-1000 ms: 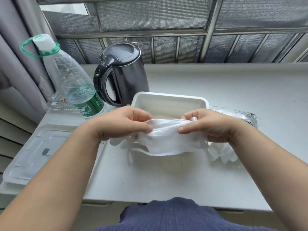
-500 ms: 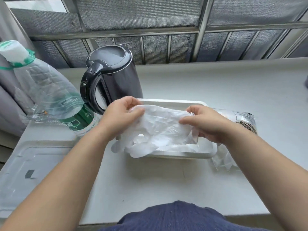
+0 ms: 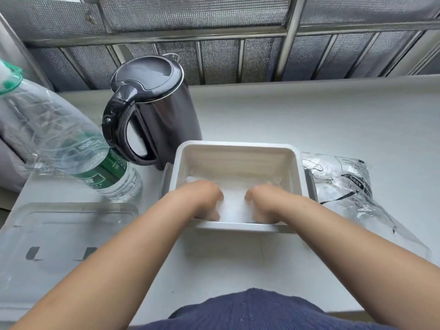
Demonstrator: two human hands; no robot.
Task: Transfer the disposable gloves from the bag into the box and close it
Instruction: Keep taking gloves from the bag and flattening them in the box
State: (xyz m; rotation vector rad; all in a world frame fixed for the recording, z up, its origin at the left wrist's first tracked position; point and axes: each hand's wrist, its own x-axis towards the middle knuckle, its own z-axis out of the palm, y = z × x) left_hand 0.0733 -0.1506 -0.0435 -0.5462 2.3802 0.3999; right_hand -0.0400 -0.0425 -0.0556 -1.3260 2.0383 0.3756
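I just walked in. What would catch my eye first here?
The left hand and right hand, both bare, reach down into an open white box at the centre, onto white gloves. A dark kettle stands just behind the box to its left, and a crumpled clear bag lies on its right.

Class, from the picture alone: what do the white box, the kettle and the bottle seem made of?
White box: probably matte plastic, smooth moulded rim. Kettle: dark glossy shell, metal or plastic, unclear. Bottle: clear thin plastic, see-through and dented.
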